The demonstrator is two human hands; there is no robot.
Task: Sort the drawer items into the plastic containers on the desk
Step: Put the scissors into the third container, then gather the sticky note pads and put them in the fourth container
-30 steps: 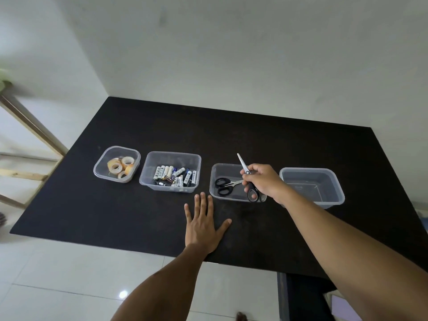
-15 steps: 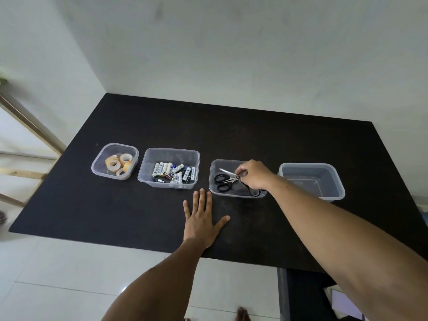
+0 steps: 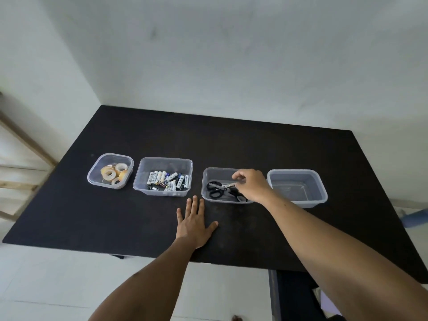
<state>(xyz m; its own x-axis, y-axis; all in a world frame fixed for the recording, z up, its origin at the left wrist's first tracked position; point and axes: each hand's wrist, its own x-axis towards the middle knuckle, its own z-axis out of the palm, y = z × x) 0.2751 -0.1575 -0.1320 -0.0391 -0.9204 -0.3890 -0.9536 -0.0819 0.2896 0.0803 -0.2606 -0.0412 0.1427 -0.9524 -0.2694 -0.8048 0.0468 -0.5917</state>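
Black matt desk top [image 3: 139, 216] fills the frame and meets a white wall at twelve o'clock. Read from my place at the six o'clock edge, four clear plastic containers stand in a row across it. The deep rectangular tub [image 3: 298, 200] at two o'clock holds nothing I can make out. The rectangular battery tub [image 3: 163, 193] is at eleven, and the scissors tub [image 3: 205, 184] at one is where I am working. The small rounded tape tub [image 3: 92, 179] ends the row at ten.

My left hand [image 3: 193, 224] lies flat near six o'clock, fingers spread wide on the surface. My right hand [image 3: 251, 185] hovers over the scissors tub with its fingers loosely curled. I cannot tell whether thumb and forefinger pinch a blade tip or are clear of it.

Two pairs of black-handled steel scissors [image 3: 221, 186] lie in that tub, one partly under my hand. Tan and white tape rolls [image 3: 113, 174] and a heap of small cylindrical batteries [image 3: 169, 180] fill their own tubs.

Three kinds look sorted and the fourth tub awaits its share. The drawer's contents are not visible, so what remains cannot be judged.
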